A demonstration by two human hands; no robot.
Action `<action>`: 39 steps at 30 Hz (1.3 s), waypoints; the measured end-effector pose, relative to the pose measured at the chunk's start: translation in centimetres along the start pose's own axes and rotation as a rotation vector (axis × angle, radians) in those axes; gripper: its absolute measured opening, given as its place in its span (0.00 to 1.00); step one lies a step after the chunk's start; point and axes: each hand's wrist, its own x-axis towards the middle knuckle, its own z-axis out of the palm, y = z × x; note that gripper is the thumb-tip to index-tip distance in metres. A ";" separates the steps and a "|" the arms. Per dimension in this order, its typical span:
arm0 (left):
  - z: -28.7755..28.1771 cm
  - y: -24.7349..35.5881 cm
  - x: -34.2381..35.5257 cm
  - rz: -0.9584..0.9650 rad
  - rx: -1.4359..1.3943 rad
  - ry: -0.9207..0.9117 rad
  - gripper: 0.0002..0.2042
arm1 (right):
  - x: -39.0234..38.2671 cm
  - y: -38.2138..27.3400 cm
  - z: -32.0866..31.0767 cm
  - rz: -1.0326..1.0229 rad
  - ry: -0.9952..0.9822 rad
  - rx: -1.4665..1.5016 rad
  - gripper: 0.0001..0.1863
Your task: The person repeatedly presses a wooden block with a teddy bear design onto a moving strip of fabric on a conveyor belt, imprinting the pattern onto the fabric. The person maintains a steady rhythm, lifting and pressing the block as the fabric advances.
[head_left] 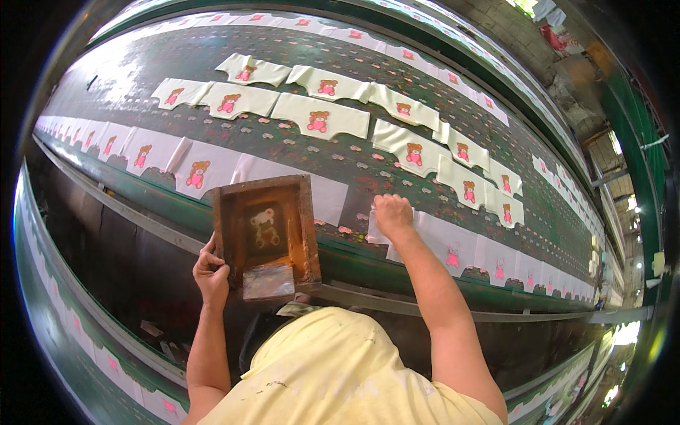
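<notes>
My left hand [210, 275] grips the left edge of a small wooden screen-printing frame [307, 230], held tilted above the near edge of the long table. Its mesh shows a pale teddy bear stencil [265, 228]. A flat squeegee block [268, 282] rests inside the lower end. My right hand [394, 214] is closed at the upper corner of a white fabric piece [377, 232] on the table; the fingertips are hidden. Between the hands lies a blank white fabric piece [327, 193], partly covered by the frame. Left of it is a fabric piece with a brown and pink bear [198, 176].
The dark green table [283, 152] carries rows of white pieces printed with bears [319, 122]. Along its near edge to the right, pieces bear only pink prints [453, 255]. A metal rail [166, 235] runs along the front. Another table [78, 312] stands at lower left.
</notes>
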 end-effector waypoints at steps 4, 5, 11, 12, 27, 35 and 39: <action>-0.1 0.0 -0.2 0.011 0.021 -0.005 0.11 | 0.2 0.2 0.0 -0.064 -0.026 0.040 0.10; -0.2 0.1 -0.2 0.015 0.024 -0.001 0.11 | 0.3 0.0 -1.0 -0.080 -0.053 0.091 0.10; 0.1 0.1 -0.2 0.013 0.049 0.007 0.11 | 2.1 -1.9 -5.9 0.007 -0.030 0.761 0.11; -0.1 0.1 -0.3 0.009 0.059 0.010 0.11 | 2.5 -2.3 -6.5 0.036 -0.043 0.840 0.11; -0.2 -0.1 0.1 0.050 0.088 -0.027 0.11 | 3.2 -2.8 -4.3 0.227 -0.055 1.467 0.06; 0.2 0.2 0.1 0.015 0.045 -0.020 0.11 | 0.6 -3.9 -3.1 0.201 -0.114 1.479 0.15; -0.1 0.3 0.0 0.041 0.086 -0.030 0.11 | -4.1 -7.1 -1.5 0.129 -0.089 1.622 0.16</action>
